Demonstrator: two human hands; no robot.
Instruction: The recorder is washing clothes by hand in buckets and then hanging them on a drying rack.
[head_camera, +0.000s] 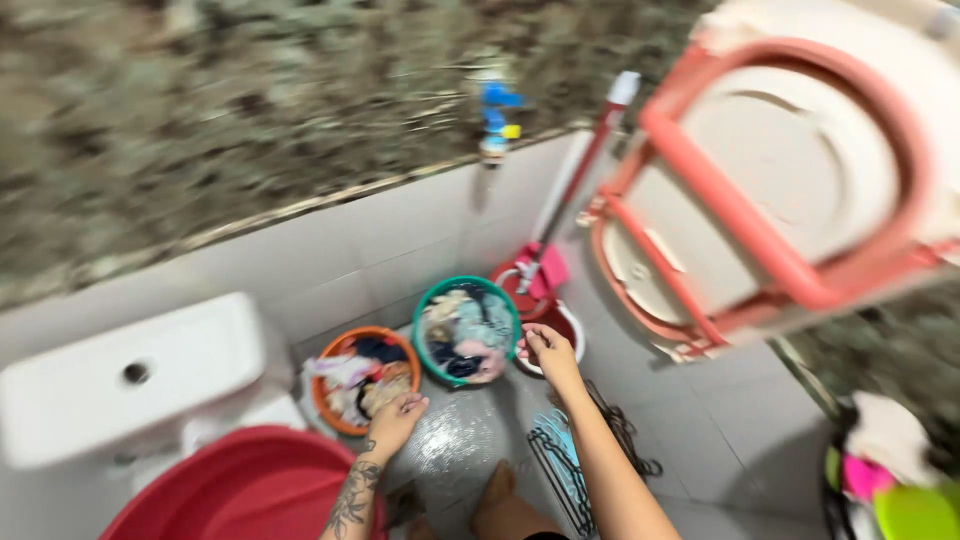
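Sorting laundry seemed underway: the left hand (397, 417) rested curled on the orange basin (355, 378), the right hand (548, 350), loosely closed, gripped the green basin (467, 330) rim at three o'clock; shifting it needs firm hold

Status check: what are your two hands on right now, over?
Left hand on orange basin rim. Right hand at green basin rim, grip unclear. Hangers by feet.

Bright, even light, no hard shadows. Heavy motion blur across whole frame (worst on speckled wall (200, 110) at top). Glare patch on wet floor (455, 440) between arms. Wide-angle bending at edges; nothing crisply in focus.
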